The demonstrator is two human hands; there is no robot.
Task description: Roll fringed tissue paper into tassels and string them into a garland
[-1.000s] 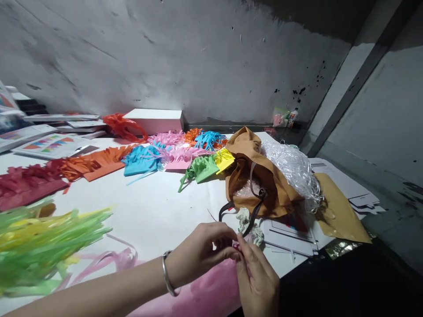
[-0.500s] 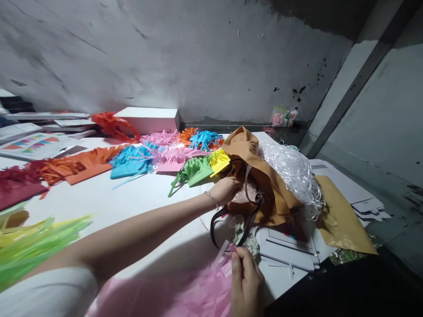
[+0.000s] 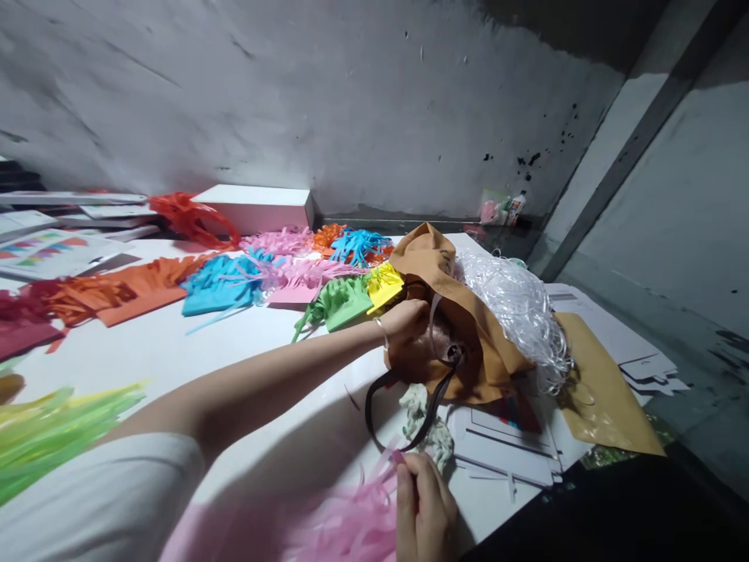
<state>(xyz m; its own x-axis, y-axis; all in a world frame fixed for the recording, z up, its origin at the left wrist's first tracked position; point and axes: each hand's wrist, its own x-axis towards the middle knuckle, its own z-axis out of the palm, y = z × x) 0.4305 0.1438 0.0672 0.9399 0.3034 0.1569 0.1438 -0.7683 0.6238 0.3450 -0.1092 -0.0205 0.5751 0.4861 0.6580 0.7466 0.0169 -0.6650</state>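
Note:
My left hand (image 3: 406, 321), with a bracelet at its wrist, reaches into the mouth of a brown cloth bag (image 3: 488, 351) lying on its side. Its fingers are hidden inside the bag, beside a clear plastic packet that partly shows there. Low in the middle, my right hand (image 3: 428, 503) is closed in a pinch, thumb against fingers, on the end of a pink tissue-paper fringe (image 3: 351, 523). The fringe spreads blurred toward the bottom edge. The bag's dark strap (image 3: 374, 410) loops on the table just above my right hand, around a crumpled pale cloth (image 3: 417, 406).
Fringed paper bundles line the white table (image 3: 281, 390): green (image 3: 345, 306), yellow (image 3: 385, 286), blue (image 3: 219, 287), orange (image 3: 140, 293). A white box (image 3: 254, 207) stands at the wall. Clear plastic string (image 3: 515, 304), a brown envelope (image 3: 608, 382) and flat cards (image 3: 503, 441) lie right.
My left hand has gone slightly further into the bag, its wrist now nearer the opening. My right hand still pinches the pink fringe and has shifted a little left and down in view.

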